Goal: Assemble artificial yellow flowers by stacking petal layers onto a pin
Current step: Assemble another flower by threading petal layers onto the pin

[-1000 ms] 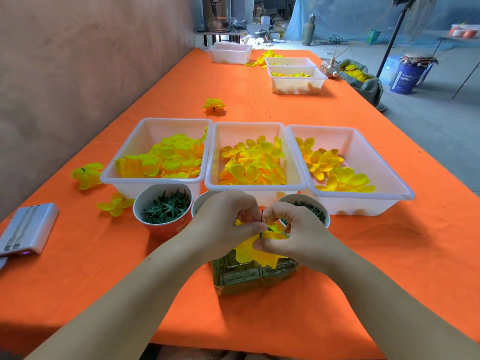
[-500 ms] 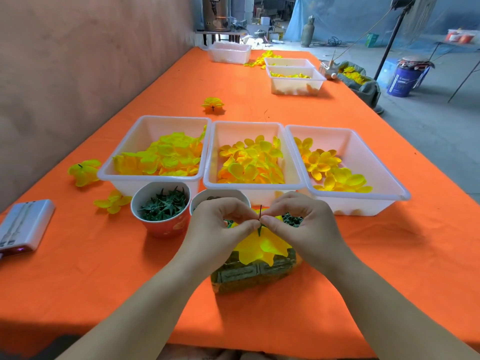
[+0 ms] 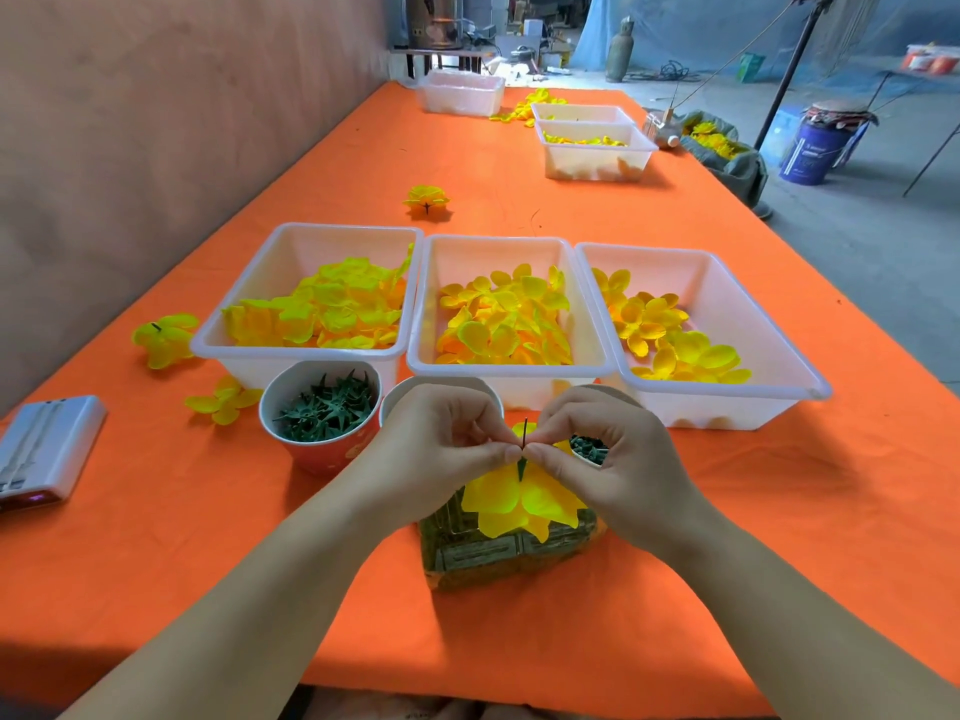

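Left to right. The red paper cup of dark green plastic star calyxes (image 3: 322, 410) stands near left of the work. The left hand (image 3: 441, 459) has thumb and forefinger pinched against the thin dark green pin (image 3: 525, 431). The right hand (image 3: 623, 465) makes the same pinch from the other side, fingertips almost meeting.

Since a second ago both pinches have closed in on the pin. The bright yellow fabric petal layer (image 3: 519, 504) now shows more fully beneath them, threaded on the pin above the greenish translucent block (image 3: 498, 556). I judge this layer seated. The next should come from the white plastic trays (image 3: 511, 363) farther back.

Writing: the block face is embossed and the cup printed, but I can read neither.
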